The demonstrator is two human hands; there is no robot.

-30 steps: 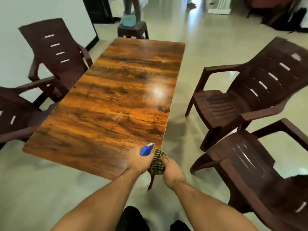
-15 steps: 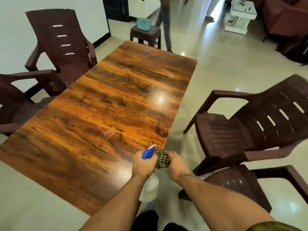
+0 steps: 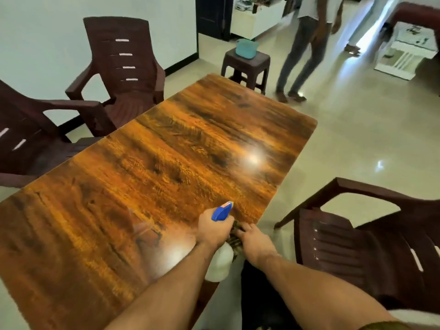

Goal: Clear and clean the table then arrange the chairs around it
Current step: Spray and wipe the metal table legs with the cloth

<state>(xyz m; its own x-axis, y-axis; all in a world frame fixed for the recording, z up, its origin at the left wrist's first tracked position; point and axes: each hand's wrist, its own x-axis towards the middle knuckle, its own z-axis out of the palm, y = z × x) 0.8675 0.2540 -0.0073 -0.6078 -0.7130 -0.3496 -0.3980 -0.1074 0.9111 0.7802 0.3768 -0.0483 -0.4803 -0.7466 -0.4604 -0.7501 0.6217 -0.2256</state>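
A glossy wooden table (image 3: 166, 163) fills the middle of the view, its top bare. My left hand (image 3: 213, 228) grips a white spray bottle (image 3: 219, 260) with a blue nozzle (image 3: 222, 211), held over the table's near right edge. My right hand (image 3: 254, 239) holds a checked cloth (image 3: 235, 241) right beside the bottle; the cloth is mostly hidden between my hands. Dark brown plastic chairs stand around: one at the far left (image 3: 123, 75), one at the near left (image 3: 31, 139), one at the right (image 3: 371, 246).
A brown stool (image 3: 245, 65) with a teal container (image 3: 246, 48) stands beyond the table's far end. A person (image 3: 307, 44) stands on the tiled floor next to the stool. A white low table (image 3: 404, 55) is at the back right.
I have stepped closer along the table's right side and my view has lifted. Both hands moved forward over the table edge. The right hand has closed in on the cloth beside the bottle.
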